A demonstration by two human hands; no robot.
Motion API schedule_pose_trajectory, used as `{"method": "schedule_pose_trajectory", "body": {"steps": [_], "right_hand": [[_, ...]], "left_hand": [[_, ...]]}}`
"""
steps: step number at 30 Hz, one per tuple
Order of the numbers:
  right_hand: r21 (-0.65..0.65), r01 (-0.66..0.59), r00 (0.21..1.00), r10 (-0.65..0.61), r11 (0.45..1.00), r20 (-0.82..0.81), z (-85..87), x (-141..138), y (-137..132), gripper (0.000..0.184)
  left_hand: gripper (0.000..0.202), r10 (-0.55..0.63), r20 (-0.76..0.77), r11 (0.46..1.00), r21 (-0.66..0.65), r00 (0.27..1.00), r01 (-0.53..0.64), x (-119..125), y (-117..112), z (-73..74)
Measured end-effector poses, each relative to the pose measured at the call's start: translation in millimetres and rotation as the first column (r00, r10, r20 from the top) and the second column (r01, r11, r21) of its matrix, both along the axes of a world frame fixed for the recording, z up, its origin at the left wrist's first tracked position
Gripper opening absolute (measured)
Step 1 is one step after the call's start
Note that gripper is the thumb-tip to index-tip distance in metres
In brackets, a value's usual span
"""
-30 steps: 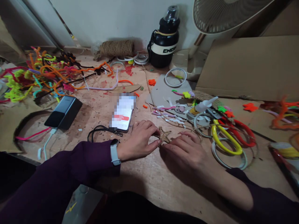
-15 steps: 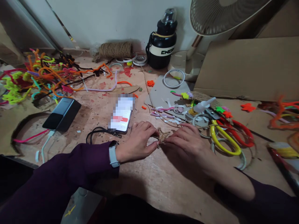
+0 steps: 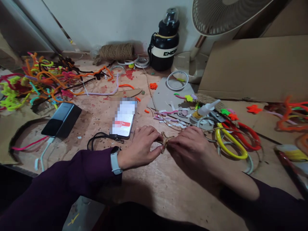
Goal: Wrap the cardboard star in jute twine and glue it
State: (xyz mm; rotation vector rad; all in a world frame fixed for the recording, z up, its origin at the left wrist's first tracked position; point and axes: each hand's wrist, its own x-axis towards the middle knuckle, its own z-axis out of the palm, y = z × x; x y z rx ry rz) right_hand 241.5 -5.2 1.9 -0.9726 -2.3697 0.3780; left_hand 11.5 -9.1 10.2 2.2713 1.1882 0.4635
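While left grip and right grip pinch one starfish, one phone lies nearby.

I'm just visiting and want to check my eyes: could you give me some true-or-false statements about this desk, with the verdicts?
1. The left hand and right hand both touch the small brown star. True.
2. The phone lies face down. False: the phone's lit screen faces up.
3. The black bottle stands to the right of the twine spool. True.
4. The fan is left of the black bottle. False: the fan is to its right.
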Motion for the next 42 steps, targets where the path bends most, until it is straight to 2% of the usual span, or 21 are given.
{"method": "schedule_pose_trajectory", "body": {"steps": [6,14,21,36,42], "right_hand": [[-0.035,-0.019,1.000,0.018,0.999,-0.018,2.5,1.3,-0.1,0.014],[-0.033,-0.120,0.992,0.121,0.992,0.043,6.9,-0.4,-1.0,0.014],[-0.053,-0.147,0.989,0.146,0.988,-0.013,3.1,-1.6,1.5,0.013],[-0.105,0.014,1.000,-0.012,0.994,0.025,2.6,-1.4,2.7,0.011],[-0.190,0.051,0.999,-0.051,0.980,0.009,0.6,-3.4,3.4,0.014]], "left_hand": [[0.014,0.008,0.000,1.000,0.009,1.000,-0.008,0.3,-0.8,-0.5],[0.014,0.021,0.001,1.000,-0.020,1.000,-0.021,0.6,-0.2,1.9],[0.014,0.004,-0.011,1.000,-0.026,1.000,-0.004,0.4,0.3,3.0],[0.014,-0.015,-0.022,1.000,-0.018,1.000,0.014,0.1,0.6,3.1],[0.013,-0.002,-0.014,1.000,-0.021,1.000,0.001,0.7,0.3,2.8]]}}
